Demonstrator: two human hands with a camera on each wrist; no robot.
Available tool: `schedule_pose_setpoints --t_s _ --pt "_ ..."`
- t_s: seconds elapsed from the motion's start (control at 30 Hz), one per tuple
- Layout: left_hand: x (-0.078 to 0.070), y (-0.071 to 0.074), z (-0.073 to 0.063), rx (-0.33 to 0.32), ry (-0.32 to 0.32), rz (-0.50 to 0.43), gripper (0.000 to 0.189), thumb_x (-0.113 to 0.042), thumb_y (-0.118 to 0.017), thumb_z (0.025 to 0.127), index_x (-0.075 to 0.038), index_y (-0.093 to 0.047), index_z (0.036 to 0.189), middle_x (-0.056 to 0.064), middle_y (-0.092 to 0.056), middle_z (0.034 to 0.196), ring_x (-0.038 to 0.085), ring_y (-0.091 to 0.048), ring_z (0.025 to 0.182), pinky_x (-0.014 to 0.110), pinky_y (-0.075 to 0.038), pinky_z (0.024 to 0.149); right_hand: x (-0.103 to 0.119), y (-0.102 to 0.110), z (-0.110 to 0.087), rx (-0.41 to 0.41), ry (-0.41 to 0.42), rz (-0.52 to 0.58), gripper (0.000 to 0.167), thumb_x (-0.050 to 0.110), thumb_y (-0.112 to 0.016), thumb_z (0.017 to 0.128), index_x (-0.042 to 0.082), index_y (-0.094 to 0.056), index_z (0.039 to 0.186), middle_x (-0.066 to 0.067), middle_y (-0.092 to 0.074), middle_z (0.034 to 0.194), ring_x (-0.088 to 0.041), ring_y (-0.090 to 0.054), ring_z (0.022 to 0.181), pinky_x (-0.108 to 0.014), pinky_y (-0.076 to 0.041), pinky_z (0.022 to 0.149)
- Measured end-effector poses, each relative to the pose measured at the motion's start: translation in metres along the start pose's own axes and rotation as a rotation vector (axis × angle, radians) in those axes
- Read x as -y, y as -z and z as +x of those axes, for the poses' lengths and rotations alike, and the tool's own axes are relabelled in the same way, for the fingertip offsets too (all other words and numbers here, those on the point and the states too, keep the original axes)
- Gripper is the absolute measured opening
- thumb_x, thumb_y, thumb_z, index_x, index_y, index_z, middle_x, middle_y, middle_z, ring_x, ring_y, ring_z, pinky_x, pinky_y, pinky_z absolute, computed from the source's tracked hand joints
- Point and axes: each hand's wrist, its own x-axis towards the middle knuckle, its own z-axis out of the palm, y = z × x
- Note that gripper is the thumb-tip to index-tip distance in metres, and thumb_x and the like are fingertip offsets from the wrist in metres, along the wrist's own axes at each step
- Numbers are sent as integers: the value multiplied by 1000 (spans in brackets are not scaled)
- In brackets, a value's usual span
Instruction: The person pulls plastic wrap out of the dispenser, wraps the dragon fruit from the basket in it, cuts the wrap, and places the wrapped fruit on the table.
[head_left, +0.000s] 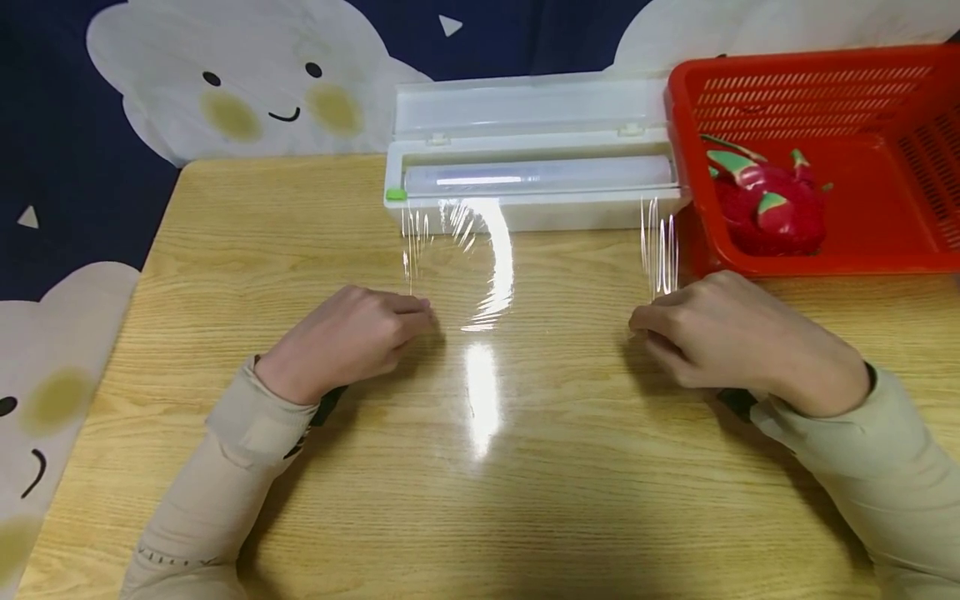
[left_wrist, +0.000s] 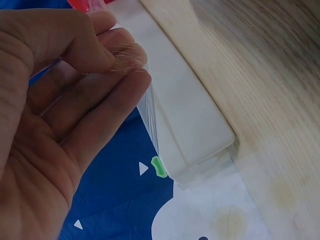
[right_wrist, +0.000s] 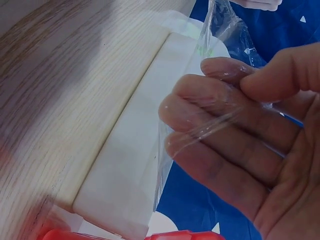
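A sheet of clear cling film (head_left: 495,258) stretches toward me from a white dispenser box (head_left: 540,215) with its lid raised. Inside the box lies the film roll (head_left: 540,173). My left hand (head_left: 352,337) pinches the sheet's left corner between thumb and fingers; the left wrist view shows the film bunched at the fingertips (left_wrist: 137,77). My right hand (head_left: 723,337) pinches the right corner, and in the right wrist view film (right_wrist: 210,127) lies across its fingers. Between the hands the sheet hangs over the wooden table, shiny with reflections.
A red plastic basket (head_left: 840,265) stands at the back right, close against the dispenser's right end, with a dragon fruit (head_left: 783,208) in it. A green slider (head_left: 396,194) sits at the dispenser's left end. Behind the wooden table (head_left: 480,517) hangs a dark blue cloud-print cloth (head_left: 525,42).
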Motion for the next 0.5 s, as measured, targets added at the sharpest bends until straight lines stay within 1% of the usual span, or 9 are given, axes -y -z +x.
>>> schedule_pose_setpoints --t_s 0.13,0.3,0.37,0.5 --pt "-1 0 0 2 5 -10 31 14 -63 80 -9 -78 96 4 -80 102 19 -78 84 33 -64 66 0 -1 0 9 -5 7 22 9 -76 74 24 -61 74 17 -45 58 -1 -30 49 -20 -26 45" --pt "-1 -2 0 7 7 -14 33 14 -61 80 -10 -78 94 0 -79 99 15 -77 81 31 -63 64 0 -1 0 22 -7 12 20 9 -76 74 23 -63 75 16 -50 59 -1 -34 49 -20 -29 45" --pt "-1 -2 0 9 3 -18 32 15 -60 81 -11 -76 92 -1 -79 97 14 -76 79 31 -62 63 0 -1 0 24 -7 13 21 9 -76 74 24 -61 73 16 -48 58 -1 -33 49 -20 -28 45" --pt "-2 -2 1 13 -9 -23 31 15 -60 81 -11 -75 90 -2 -78 94 13 -75 77 29 -61 61 1 -2 1 24 -4 18 28 9 -75 74 25 -53 69 16 -37 57 -2 -27 51 -20 -23 46"
